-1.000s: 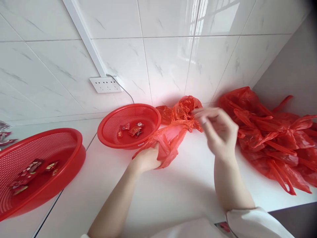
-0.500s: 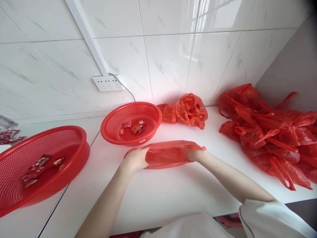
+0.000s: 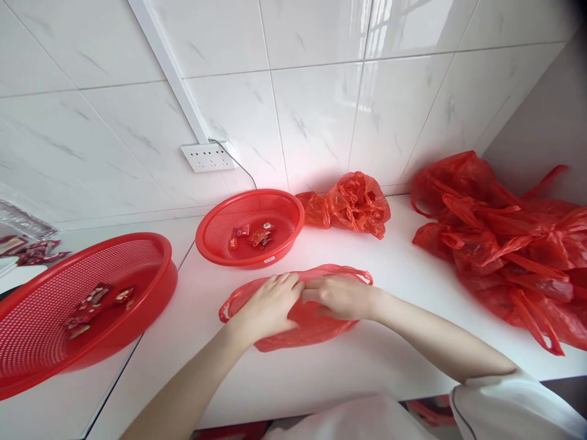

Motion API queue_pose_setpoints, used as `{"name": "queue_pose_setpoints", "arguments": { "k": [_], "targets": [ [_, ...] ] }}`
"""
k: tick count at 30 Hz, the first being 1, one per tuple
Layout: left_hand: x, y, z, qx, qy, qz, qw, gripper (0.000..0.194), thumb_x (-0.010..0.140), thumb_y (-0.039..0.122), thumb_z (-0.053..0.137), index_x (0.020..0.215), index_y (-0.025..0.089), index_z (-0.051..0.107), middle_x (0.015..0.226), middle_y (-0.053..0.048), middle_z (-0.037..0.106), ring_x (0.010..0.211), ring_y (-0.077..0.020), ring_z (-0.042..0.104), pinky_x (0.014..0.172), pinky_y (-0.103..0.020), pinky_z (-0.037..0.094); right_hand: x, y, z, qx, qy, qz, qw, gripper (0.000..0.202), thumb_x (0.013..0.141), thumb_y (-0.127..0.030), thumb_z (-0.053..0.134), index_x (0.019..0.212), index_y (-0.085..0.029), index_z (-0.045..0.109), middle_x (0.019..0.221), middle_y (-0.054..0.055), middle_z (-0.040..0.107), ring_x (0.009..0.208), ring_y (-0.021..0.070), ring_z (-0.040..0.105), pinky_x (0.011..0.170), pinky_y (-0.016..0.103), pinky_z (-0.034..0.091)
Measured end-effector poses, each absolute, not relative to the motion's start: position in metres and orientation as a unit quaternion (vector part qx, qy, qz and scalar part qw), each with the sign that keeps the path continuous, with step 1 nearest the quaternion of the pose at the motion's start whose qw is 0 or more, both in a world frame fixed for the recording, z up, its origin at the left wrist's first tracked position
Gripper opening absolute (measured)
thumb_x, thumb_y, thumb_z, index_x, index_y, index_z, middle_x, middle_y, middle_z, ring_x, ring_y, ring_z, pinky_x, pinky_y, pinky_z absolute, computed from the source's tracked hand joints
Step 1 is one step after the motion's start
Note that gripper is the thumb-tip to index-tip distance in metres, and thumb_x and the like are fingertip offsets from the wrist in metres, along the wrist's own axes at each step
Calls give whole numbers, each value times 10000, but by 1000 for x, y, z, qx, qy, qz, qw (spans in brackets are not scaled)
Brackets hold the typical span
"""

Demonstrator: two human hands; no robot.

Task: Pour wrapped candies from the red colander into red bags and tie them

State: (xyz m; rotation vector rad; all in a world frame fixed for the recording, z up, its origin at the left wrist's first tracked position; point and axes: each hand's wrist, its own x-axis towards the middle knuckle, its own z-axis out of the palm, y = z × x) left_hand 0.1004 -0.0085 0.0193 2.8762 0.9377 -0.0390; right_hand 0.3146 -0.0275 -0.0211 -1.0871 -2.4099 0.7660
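Note:
A thin red plastic bag [image 3: 316,333] lies spread on the white counter in front of me, its handle loops out to both sides. My left hand [image 3: 270,308] rests on top of it, palm down, thumb apart from the fingers. From the other side my right hand [image 3: 343,296] meets it, its fingers bent and closed on the bag's film. The fingertips of both hands come together near the bag's middle. Just behind stands a small red mesh basket [image 3: 215,235] with several wrapped snack packets [image 3: 260,235] in it.
A larger red basket [image 3: 162,256] with small packets [image 3: 89,305] stands at the left. Crumpled red bags [image 3: 360,205] lie against the tiled wall, and a big heap of red bags [image 3: 509,244] fills the right end. A socket strip [image 3: 208,157] is on the wall.
Both hands were apart inside the bag's mouth, holding it wide. Now they have come together over its middle, and the bag lies flatter and nearer to me.

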Motion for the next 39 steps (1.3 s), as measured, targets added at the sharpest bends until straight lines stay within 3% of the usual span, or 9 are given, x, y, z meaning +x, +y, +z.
{"name": "queue_pose_setpoints", "arguments": {
  "k": [4,8,12,16,19,23,26,33,39],
  "targets": [
    [81,8,-7,933,344,-9,100,717,670,268,694,1347,258,457,1402,-104,493,1341,-340,418,1111,-505,319,318,-21,-28,-338,-905,224,132,689,605,-123,723,1269,-267,610,1460,101,487,1217,316,554,752,327,544],
    [60,17,-30,903,389,-64,173,1015,662,287,681,1549,334,190,1596,-72,277,1455,-351,259,1121,-505,321,337,-9,-58,-406,-858,296,108,861,546,-130,741,1356,-355,553,1476,68,485,1033,262,666,601,258,517],
    [54,15,-35,903,364,-52,224,957,681,431,733,1526,286,308,1557,-65,377,1432,-332,312,1136,-471,328,341,-9,-57,-416,-848,312,105,688,601,-228,781,1267,-327,639,1178,57,691,935,257,673,670,305,527],
    [65,12,-34,904,378,27,196,417,940,497,448,1161,241,691,1393,-81,563,1332,-292,455,1107,-459,362,320,-14,-35,-406,-882,207,120,284,867,-192,573,1118,-208,703,968,100,718,871,237,671,758,343,519],
    [75,16,-42,910,380,45,158,387,941,485,465,1089,221,708,1402,-100,542,1329,-289,462,1116,-460,355,306,-10,-34,-333,-927,132,108,353,900,-177,544,1240,-187,640,1245,144,647,1174,270,582,998,437,439],
    [71,24,-58,921,350,17,171,420,757,454,726,1093,214,654,1522,-110,426,1428,-312,341,1165,-483,292,316,7,-60,-341,-928,138,63,709,791,-407,715,1445,-304,464,1613,89,246,1472,362,199,1163,610,123],
    [58,29,-65,913,340,38,220,208,745,357,727,814,216,591,1556,-77,385,1426,-277,353,1123,-417,366,339,17,-78,-409,-883,225,45,816,762,-479,716,1493,-306,396,1623,97,212,1470,367,215,1167,561,191],
    [51,38,-65,786,421,216,397,386,754,533,680,920,223,520,1350,-138,597,1249,-260,551,1066,-420,406,359,17,-76,-417,-863,272,84,866,745,-494,729,1498,-234,390,1599,129,268,1447,334,294,1160,493,287],
    [51,53,-37,356,530,357,682,804,799,842,242,1057,130,513,1062,-244,706,956,-281,703,808,-394,564,346,4,-36,-384,-876,179,233,568,935,-497,525,1417,-199,479,1409,149,534,1286,295,509,1065,489,423]
  ]
}}
